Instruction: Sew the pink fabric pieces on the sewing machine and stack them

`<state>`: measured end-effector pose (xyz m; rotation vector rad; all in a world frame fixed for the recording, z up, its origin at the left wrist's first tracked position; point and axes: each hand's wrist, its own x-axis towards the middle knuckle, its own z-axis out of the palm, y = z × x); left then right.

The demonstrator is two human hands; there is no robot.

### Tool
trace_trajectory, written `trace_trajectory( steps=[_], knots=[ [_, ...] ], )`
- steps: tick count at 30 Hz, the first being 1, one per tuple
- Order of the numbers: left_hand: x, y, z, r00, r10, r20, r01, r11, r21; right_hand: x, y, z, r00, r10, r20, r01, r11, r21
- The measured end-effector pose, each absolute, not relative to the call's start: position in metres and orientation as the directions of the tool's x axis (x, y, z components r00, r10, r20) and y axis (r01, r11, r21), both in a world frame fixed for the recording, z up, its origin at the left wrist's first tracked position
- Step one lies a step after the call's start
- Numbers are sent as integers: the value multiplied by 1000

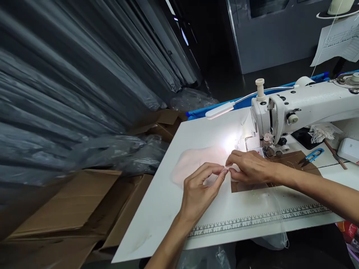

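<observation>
A sheer pale pink fabric piece [193,160] lies on the white sewing table [168,201], lit by a small lamp [220,110]. My left hand [199,190] and my right hand [249,168] meet at the fabric's edge, fingertips pinching it between thumb and forefinger. The right hand rests just in front of the needle area of the white sewing machine [303,106]. A brown card piece [291,160] lies under my right wrist.
Blue thread snips [314,155] and a white box [349,149] lie right of the machine. A ruler strip [260,218] runs along the table's front edge. Cardboard boxes [70,205] and plastic-wrapped rolls [70,74] stand to the left.
</observation>
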<state>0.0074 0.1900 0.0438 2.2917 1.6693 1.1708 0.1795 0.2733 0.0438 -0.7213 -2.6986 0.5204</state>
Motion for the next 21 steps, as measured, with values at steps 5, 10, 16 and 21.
trace_trajectory(
  steps=[5, 10, 16, 21],
  knots=[
    [3, 196, 43, 146, 805, 575, 741, -474, 475, 187, 266, 39, -774, 573, 269, 402, 773, -490],
    [8, 201, 47, 387, 646, 658, 677, -683, 273, 193, 266, 21, -729, 554, 402, 290, 782, -552],
    [27, 213, 49, 638, 636, 434, 592, -766, 251, 229, 257, -7, -763, 537, 360, 345, 809, -475],
    [38, 248, 38, 571, 779, 258, 647, -621, 442, 260, 238, -17, -860, 421, 287, 334, 891, -308]
  ],
)
